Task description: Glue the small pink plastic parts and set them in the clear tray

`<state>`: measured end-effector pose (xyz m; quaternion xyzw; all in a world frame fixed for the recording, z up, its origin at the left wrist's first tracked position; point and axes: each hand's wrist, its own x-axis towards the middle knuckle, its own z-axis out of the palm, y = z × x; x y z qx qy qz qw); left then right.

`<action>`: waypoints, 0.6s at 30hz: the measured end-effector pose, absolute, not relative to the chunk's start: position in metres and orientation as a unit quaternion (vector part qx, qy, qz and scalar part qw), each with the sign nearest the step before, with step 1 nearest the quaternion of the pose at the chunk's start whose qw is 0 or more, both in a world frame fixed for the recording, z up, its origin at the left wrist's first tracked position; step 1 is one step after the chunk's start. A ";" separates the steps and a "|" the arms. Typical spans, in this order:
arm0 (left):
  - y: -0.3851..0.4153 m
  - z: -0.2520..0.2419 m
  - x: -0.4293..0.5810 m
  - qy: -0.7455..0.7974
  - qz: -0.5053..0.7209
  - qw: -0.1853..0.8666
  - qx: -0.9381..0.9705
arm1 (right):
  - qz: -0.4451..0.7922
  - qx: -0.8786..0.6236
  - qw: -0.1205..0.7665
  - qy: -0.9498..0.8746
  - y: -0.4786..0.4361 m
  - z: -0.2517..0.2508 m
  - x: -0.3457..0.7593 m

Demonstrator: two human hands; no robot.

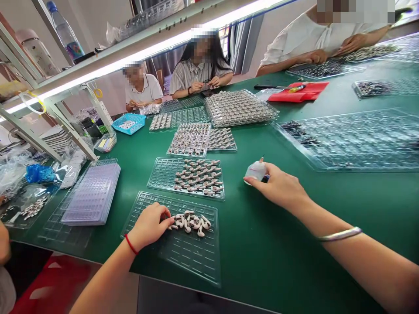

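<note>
My left hand, with a red string at the wrist, pinches at the edge of a loose pile of white earbud housings. The pile lies on a clear plastic tray near the table's front edge. An earbud housing seems to be between its thumb and forefinger, partly hidden by them. Over the green table to the right, my right hand is closed around a small white squeeze bottle with a thin dark tip pointing up. Just beyond the pile, another clear tray holds rows of earbud housings.
More filled trays stand farther back. Stacked empty trays are at left, beside a shelf post. A blue basket and a red bag sit farther off. Large clear trays lie at right. Several people work across the table.
</note>
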<state>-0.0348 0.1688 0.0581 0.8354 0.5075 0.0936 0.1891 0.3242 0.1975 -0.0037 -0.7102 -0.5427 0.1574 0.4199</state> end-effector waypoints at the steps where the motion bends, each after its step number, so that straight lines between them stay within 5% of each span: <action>1: 0.169 0.059 -0.035 0.507 0.091 0.195 0.834 | 0.167 -0.711 0.421 -0.538 0.197 -0.001 0.322; 8: 0.163 0.063 -0.033 0.530 0.134 0.220 0.808 | 0.297 -0.636 0.453 -0.550 0.138 0.024 0.283; 14: 0.094 0.058 -0.039 0.501 0.270 0.270 0.776 | 0.427 -0.506 0.465 -0.588 0.034 -0.007 0.230; 18: 0.047 0.039 -0.040 0.395 0.327 0.166 0.842 | 0.409 -0.551 0.455 -0.567 -0.011 -0.024 0.201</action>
